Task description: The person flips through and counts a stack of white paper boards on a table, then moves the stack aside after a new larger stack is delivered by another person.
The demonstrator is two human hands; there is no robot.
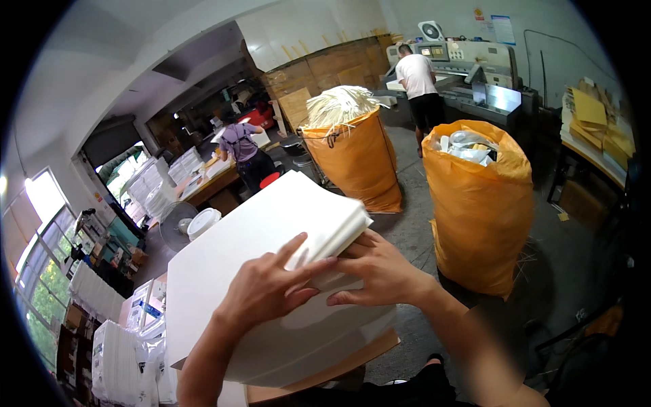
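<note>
A tall stack of large white paper sheets (224,271) stands right before me. At its right corner, a thick top batch of sheets (325,220) bulges up above the rest, its edge slightly blurred. My left hand (264,285) lies over the stack's near edge with fingers spread, index finger on the top and thumb over the side. My right hand (383,271) is at the corner, its fingers curled against the edge of the raised batch and its thumb lower down along the side. Some right fingertips are hidden behind the sheets and my left fingers.
A wooden board (369,353) juts out beneath the stack. Two big orange sacks, one with paper strips (352,163), one with plastic scraps (481,210), stand beyond to the right. One person (417,74) works at a large machine, another (241,146) at a table. A fan (178,227) stands left.
</note>
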